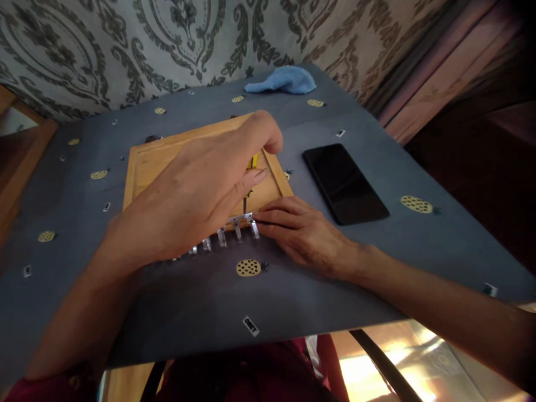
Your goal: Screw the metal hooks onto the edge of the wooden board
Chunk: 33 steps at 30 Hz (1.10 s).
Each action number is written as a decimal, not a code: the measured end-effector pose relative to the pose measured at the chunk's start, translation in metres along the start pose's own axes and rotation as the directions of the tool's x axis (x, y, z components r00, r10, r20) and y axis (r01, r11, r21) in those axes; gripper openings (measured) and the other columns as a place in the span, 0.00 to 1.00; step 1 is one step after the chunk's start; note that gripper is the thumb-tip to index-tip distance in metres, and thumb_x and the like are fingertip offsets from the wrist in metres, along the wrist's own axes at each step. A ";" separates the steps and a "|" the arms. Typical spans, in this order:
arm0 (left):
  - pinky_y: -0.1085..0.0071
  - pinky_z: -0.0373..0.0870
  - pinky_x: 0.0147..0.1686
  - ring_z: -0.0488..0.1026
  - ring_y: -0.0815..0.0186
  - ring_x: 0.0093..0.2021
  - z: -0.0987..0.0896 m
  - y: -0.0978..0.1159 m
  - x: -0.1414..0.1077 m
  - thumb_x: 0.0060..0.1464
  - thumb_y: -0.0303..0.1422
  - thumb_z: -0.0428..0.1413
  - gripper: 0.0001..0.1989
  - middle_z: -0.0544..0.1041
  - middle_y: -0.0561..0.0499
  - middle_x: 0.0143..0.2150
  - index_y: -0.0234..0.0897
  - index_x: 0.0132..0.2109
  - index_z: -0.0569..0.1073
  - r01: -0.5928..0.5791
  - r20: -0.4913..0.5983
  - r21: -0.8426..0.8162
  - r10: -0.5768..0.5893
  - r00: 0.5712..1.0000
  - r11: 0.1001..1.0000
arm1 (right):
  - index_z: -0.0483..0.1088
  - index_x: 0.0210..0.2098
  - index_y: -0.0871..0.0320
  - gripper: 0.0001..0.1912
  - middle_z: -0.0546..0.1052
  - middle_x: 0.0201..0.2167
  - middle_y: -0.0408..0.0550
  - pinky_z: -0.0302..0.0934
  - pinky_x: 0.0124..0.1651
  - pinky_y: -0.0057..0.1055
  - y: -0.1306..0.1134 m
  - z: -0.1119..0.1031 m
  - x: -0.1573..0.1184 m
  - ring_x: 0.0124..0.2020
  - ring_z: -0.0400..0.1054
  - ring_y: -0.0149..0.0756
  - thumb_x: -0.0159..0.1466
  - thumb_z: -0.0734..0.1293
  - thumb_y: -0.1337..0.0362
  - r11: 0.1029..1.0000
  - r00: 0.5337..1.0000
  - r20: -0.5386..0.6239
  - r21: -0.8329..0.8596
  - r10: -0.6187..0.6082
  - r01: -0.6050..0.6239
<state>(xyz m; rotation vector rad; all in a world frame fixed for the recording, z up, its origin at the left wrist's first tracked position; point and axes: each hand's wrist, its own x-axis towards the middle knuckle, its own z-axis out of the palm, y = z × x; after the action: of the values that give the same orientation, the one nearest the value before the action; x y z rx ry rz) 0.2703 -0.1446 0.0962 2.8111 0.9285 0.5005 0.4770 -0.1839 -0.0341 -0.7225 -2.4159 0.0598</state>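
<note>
My left hand [209, 173] is closed around a screwdriver [253, 162] with a yellow handle, most of which the fingers hide. Its dark shaft points down at the near edge of a wooden board [201, 134] with a raised rim. Along that edge runs a shiny metal strip with several curved hooks [237, 230], partly covered by my left hand. The screwdriver tip meets the strip close to its right end. My right hand [310, 234] rests by the board's near right corner, its fingertips pressed together on the strip's end.
A black phone [345, 184] lies to the right of the board. At the back of the table [201, 301] sits a crumpled blue cloth [285, 81]. Small dark items [153, 138] peek out behind the board. A wooden frame [29, 162] stands at the left.
</note>
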 end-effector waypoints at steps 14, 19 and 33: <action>0.71 0.57 0.25 0.60 0.69 0.24 0.006 -0.002 0.003 0.63 0.28 0.47 0.09 0.66 0.57 0.27 0.43 0.48 0.67 0.024 0.041 0.006 -0.024 0.999 1.000 | 0.74 0.48 0.65 0.15 0.80 0.46 0.56 0.68 0.50 0.46 0.001 -0.002 0.000 0.48 0.69 0.46 0.71 0.57 0.70 1.000 1.000 0.017 0.021 -0.018 0.017; 0.72 0.54 0.24 0.62 0.68 0.28 0.004 0.003 0.004 0.63 0.28 0.46 0.09 0.67 0.54 0.30 0.42 0.47 0.68 0.072 0.088 0.024 -0.074 0.993 0.997 | 0.74 0.49 0.64 0.15 0.80 0.47 0.56 0.68 0.49 0.47 0.001 -0.002 0.001 0.49 0.69 0.46 0.70 0.58 0.71 1.000 1.000 0.021 0.023 -0.019 0.018; 0.68 0.50 0.22 0.53 0.69 0.22 0.003 0.006 0.004 0.65 0.31 0.43 0.10 0.59 0.56 0.24 0.42 0.48 0.67 0.123 0.153 -0.061 -0.112 0.982 0.991 | 0.75 0.49 0.64 0.15 0.79 0.48 0.56 0.66 0.51 0.49 -0.001 -0.005 -0.003 0.51 0.69 0.47 0.70 0.58 0.70 1.000 1.000 0.006 -0.009 0.024 -0.024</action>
<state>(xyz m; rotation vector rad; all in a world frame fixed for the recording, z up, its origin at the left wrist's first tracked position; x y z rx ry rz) 0.2772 -0.1472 0.0962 2.6684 1.0174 0.2970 0.4817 -0.1875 -0.0313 -0.7560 -2.4147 0.0605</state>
